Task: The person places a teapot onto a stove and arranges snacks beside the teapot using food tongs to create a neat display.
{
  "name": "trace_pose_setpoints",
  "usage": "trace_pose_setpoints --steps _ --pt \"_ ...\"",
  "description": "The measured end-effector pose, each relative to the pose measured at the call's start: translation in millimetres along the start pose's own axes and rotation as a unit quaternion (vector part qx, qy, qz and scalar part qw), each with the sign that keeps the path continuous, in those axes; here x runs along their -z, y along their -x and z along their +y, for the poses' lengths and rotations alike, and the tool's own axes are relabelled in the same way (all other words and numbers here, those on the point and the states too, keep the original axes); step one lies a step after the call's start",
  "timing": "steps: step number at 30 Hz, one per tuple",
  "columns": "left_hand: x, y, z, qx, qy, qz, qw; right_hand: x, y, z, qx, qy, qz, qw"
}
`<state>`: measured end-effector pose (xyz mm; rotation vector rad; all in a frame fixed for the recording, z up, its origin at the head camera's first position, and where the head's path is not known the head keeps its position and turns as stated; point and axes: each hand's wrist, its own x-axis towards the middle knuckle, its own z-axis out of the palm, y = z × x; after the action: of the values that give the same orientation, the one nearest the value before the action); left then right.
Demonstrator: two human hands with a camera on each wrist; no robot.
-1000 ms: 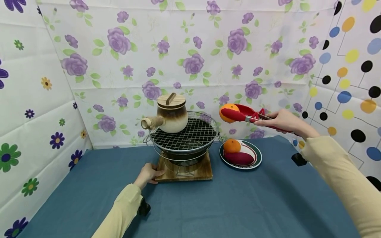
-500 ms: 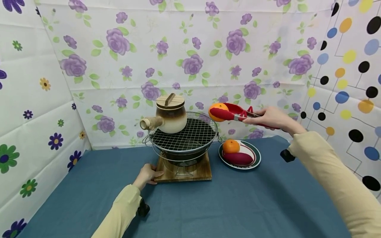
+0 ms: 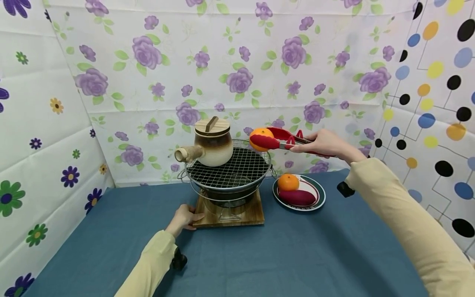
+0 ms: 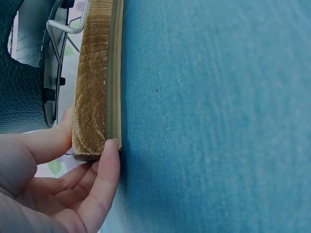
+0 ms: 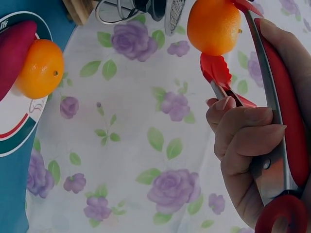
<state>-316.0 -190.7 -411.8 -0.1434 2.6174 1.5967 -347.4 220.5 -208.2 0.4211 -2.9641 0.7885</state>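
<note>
My right hand (image 3: 325, 144) grips red-handled tongs (image 5: 284, 97), fingers curled round the metal arms. Between the tongs' red tips an orange (image 3: 261, 139) is pinched, held in the air by the right rim of the wire grill rack (image 3: 243, 167). My left hand (image 3: 183, 216) holds the front left corner of the wooden board (image 3: 241, 218) under the stove; the left wrist view shows the thumb on top and fingers against the edge and underside. On the rack's left part stands a clay pot (image 3: 217, 150) with a wooden lid and a side handle.
To the right of the stove a plate (image 3: 322, 198) carries a second orange (image 3: 288, 182) and a purple sweet potato (image 3: 297, 198). Blue cloth (image 3: 259, 264) covers the table. A floral curtain (image 3: 148, 95) hangs close behind the stove.
My right hand has moved left with the tongs, bringing the orange from above the plate to the rack's right rim. The left hand stays on the board.
</note>
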Motion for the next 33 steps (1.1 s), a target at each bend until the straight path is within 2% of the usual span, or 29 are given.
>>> trace_pose_setpoints --steps 21,33 --pt "-0.3 -2.1 -0.3 0.011 0.003 -0.001 0.9999 -14.0 -22.9 -21.7 0.004 -0.016 -0.010 0.9998" --pt "0.2 -3.3 -1.2 0.021 0.005 0.000 0.9998 -19.4 -30.1 -27.8 -0.016 -0.032 -0.034 0.9988"
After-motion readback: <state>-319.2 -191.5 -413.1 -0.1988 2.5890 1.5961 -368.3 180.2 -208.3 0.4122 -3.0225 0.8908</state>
